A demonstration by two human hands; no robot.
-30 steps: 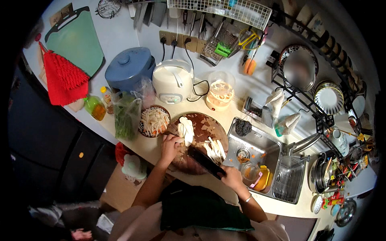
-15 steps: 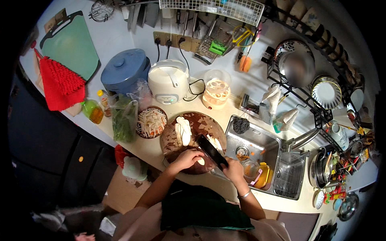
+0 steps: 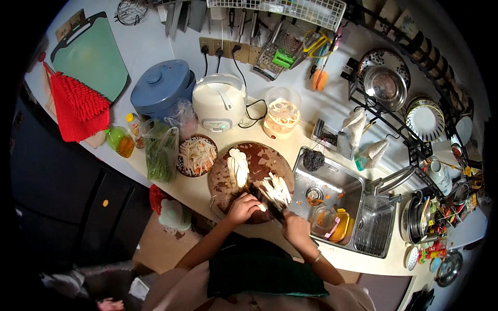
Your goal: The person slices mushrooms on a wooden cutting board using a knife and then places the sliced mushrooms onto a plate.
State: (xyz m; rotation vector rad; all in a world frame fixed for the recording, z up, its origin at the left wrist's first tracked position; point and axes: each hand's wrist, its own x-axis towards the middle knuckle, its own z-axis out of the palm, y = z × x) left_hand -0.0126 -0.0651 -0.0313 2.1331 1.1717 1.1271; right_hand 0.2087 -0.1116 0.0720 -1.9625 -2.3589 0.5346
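On a round, worn wooden cutting board (image 3: 219,179), my right hand (image 3: 296,229) grips a dark cleaver (image 3: 267,201) by its handle. The blade is now nearly edge-on to the view. Just left of it, the bent fingers of my left hand (image 3: 244,209) press on a small white vegetable piece (image 3: 262,207), partly hidden under them. Beyond the blade, to its right, lie cut white vegetable strips (image 3: 277,189). A row of overlapping white vegetable slices (image 3: 238,167) rests on the board's far left part.
Left of the board stand a bowl of shredded vegetables (image 3: 196,155) and a clear bag of greens (image 3: 160,158). Behind are a white rice cooker (image 3: 219,103), a blue lidded pot (image 3: 161,88) and an egg steamer (image 3: 281,122). A steel sink (image 3: 332,179) lies to the right.
The cleaver has turned from showing its broad dark side to nearly edge-on, lower by my left fingers. The cut strips show more fully. My left hand has shifted slightly right.
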